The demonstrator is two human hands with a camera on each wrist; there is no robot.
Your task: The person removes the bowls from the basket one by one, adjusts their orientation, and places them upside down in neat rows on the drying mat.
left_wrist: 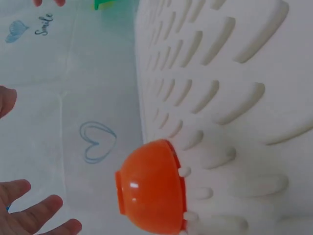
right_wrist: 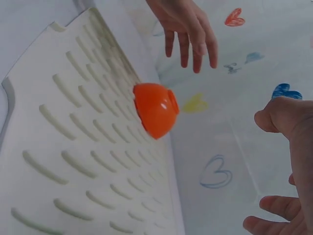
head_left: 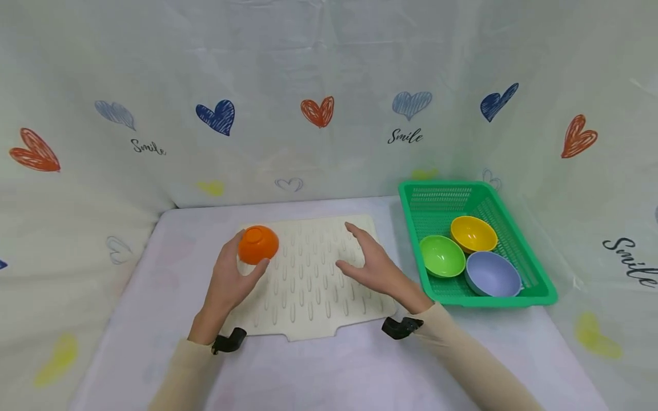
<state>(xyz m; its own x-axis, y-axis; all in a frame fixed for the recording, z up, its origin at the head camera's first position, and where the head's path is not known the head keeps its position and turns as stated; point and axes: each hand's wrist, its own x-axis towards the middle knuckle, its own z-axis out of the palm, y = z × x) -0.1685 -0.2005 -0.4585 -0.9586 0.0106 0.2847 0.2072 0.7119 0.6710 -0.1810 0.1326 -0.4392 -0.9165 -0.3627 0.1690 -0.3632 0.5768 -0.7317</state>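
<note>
An orange bowl (head_left: pixel 258 244) sits upside down at the far left part of a cream drying mat (head_left: pixel 308 328) with raised ribs. My left hand (head_left: pixel 229 285) is spread beside and above the bowl, thumb and fingers apart. The left wrist view shows a gap between these fingers (left_wrist: pixel 34 215) and the orange bowl (left_wrist: pixel 154 188). Over the right side of the mat hovers my right hand (head_left: pixel 377 268), empty, its thumb and fingers held wide. From the right wrist, the left hand (right_wrist: pixel 188 29) appears raised above the bowl (right_wrist: pixel 157 110).
A green basket (head_left: pixel 547 294) stands at the right of the table (head_left: pixel 288 377). Inside it are a yellow bowl (head_left: pixel 474 234), a light green bowl (head_left: pixel 442 257) and a lavender bowl (head_left: pixel 492 275), openings up. Sheeting printed with hearts (head_left: pixel 317 111) walls the back and sides.
</note>
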